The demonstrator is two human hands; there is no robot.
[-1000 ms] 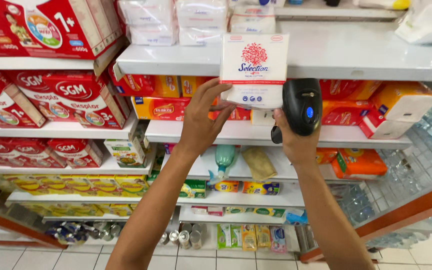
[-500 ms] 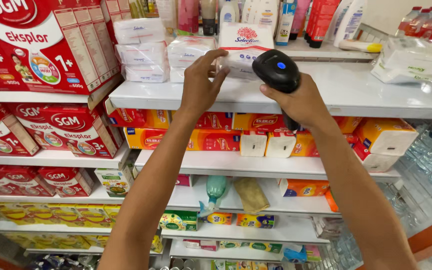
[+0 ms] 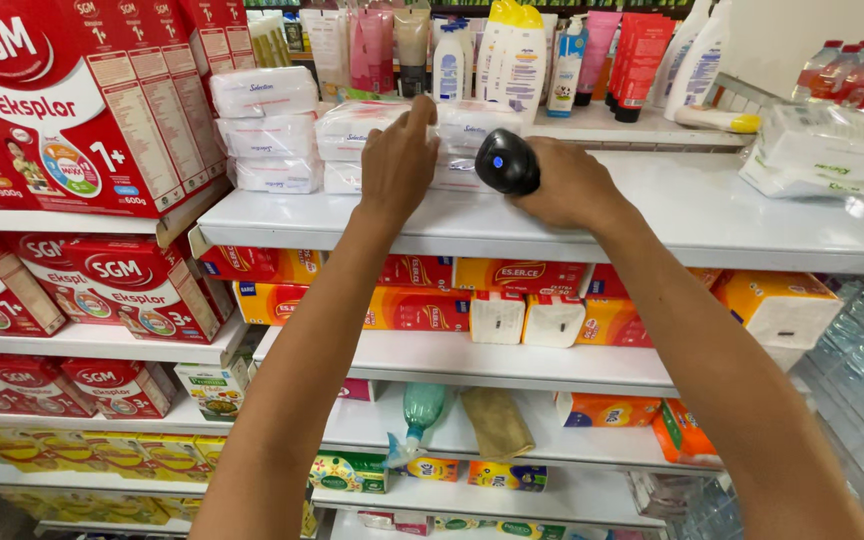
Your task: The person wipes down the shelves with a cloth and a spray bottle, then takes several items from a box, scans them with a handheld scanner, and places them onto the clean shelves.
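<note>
Head view: left hand (image 3: 399, 160) fingers spread on white pack (image 3: 367, 122) atop shelf (image 3: 672, 215) — right hand (image 3: 567, 185) wrapped round black scanner (image 3: 507, 161); best seat pack flush, scanner steady.

Barcode scanner (image 3: 507, 160): black plastic, glossy. Tissue packs (image 3: 364, 128): soft white plastic film, slight sheen, crinkled. Top shelf (image 3: 672, 215): smooth white, semi-gloss. Red milk boxes (image 3: 62, 110): printed cardboard, glossy.
</note>
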